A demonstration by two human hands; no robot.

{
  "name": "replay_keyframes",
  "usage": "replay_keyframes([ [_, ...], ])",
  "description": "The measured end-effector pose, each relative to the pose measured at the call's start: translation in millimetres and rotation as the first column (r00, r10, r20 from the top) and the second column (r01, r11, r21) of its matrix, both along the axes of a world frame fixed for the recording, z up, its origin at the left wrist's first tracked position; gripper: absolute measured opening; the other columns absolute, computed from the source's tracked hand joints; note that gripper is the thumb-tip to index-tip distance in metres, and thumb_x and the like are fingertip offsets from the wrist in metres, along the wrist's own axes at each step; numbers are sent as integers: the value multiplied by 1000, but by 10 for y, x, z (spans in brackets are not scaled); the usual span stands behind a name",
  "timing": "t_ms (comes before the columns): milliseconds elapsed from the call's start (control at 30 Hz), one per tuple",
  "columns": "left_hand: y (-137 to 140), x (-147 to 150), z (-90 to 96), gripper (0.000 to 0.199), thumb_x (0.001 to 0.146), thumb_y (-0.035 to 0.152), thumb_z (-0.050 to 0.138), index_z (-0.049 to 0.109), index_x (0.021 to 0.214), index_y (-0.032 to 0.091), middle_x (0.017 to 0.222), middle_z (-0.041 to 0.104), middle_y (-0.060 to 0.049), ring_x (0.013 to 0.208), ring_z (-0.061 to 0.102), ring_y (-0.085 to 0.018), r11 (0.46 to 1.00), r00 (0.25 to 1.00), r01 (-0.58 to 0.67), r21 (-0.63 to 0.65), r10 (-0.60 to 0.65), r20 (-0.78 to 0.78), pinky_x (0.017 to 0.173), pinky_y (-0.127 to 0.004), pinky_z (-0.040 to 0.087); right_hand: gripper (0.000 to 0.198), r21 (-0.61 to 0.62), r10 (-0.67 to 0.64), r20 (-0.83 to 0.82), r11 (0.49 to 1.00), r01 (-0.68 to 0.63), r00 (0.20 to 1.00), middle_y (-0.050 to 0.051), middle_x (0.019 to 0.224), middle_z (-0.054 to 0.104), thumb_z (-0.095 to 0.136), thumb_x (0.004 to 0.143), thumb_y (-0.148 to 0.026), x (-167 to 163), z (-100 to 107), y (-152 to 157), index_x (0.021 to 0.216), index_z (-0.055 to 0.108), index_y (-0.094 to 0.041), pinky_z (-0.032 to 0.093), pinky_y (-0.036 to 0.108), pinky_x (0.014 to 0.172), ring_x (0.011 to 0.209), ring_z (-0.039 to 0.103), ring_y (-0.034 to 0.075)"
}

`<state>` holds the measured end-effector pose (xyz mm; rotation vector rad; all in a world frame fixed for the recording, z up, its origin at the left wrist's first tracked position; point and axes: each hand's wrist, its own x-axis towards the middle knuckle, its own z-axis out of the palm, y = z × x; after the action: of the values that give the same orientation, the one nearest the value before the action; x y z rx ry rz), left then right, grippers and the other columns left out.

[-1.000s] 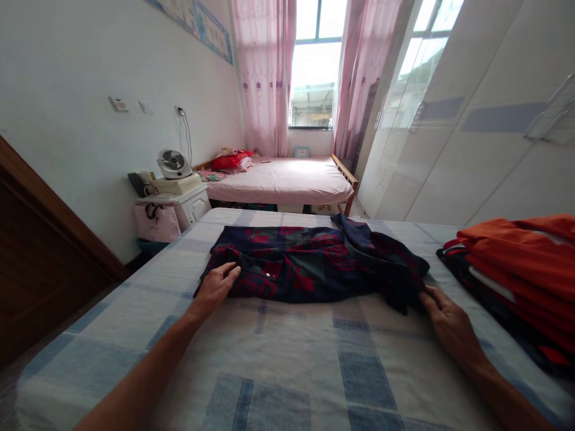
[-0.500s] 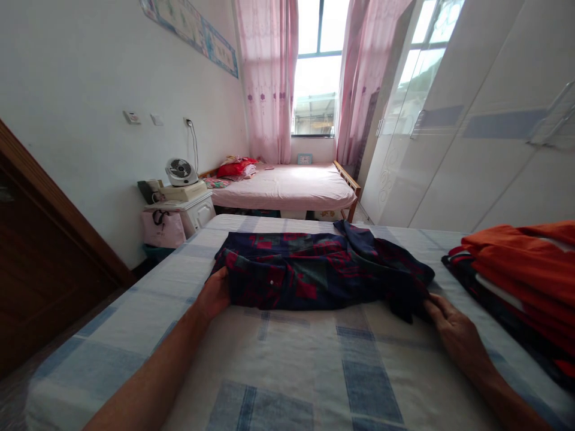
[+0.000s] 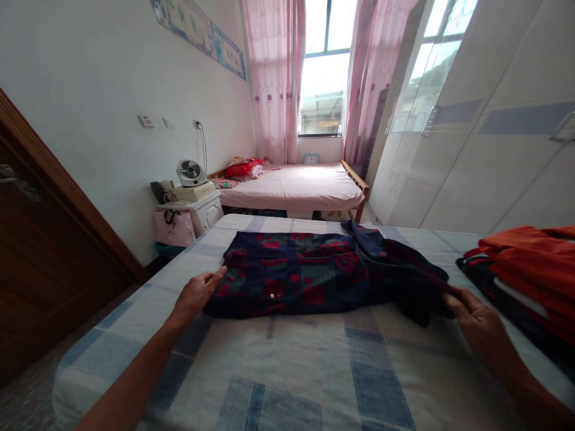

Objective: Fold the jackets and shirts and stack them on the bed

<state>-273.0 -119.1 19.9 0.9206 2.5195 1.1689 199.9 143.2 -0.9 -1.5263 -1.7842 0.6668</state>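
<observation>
A dark navy shirt with red and green patches and a small pale button lies folded lengthwise across the bed. At its left end, my left hand pinches the edge between thumb and fingers. My right hand has its fingers closed on the dark cloth at the right end, where a sleeve or collar part bunches up; which one I cannot tell. The fingertips of that hand are partly hidden by the cloth. Between both hands the shirt lies fairly flat.
To the right sits a stack of folded clothes, orange on top. Beyond the bed stand a small cabinet with a fan and a second, pink-covered bed. A white wardrobe lines the right side; a brown door is at left.
My left hand has shifted left and up along the shirt's left edge, and the near left corner now spreads out farther. The view has turned slightly left.
</observation>
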Motion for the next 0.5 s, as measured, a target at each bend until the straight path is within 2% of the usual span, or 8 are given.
replay_keyframes([
  [67,137,-137,19,43,68,61,56,69,70,21,73,71,-6,80,66,-29,990,994,13,-142,-28,-105,69,-30,47,61,-24,47,1,999,-47,999,9,113,64,44,69,-63,-40,98,42,110,58,-21,41,37,92,108,57,30],
  [133,319,-239,16,39,66,59,59,68,67,21,78,73,-8,83,66,-29,984,990,17,-176,-41,-134,71,-31,46,60,-78,76,8,994,-75,997,10,115,64,47,68,-62,-82,184,71,110,60,-21,44,34,87,109,57,29],
  [233,556,-316,-34,32,59,51,66,68,73,22,84,73,-9,88,66,-30,984,988,15,-175,-41,-148,74,-30,45,58,-137,97,13,986,-95,995,8,106,68,52,66,-61,-111,239,93,107,62,-21,46,34,77,101,60,29],
  [367,694,-345,-125,37,57,40,69,68,88,20,90,73,-11,95,64,-33,989,988,-11,-148,-12,-153,77,-33,45,57,-207,149,31,968,-140,988,4,82,70,55,63,-61,-80,181,101,102,64,-20,45,33,65,83,63,29],
  [500,736,-356,-160,24,59,33,68,68,80,21,91,72,-10,98,63,-32,998,991,13,-58,-21,-131,84,-35,45,49,-184,152,-26,971,-154,988,1,78,68,55,64,-59,-48,63,107,94,64,-21,44,31,64,78,62,26],
])
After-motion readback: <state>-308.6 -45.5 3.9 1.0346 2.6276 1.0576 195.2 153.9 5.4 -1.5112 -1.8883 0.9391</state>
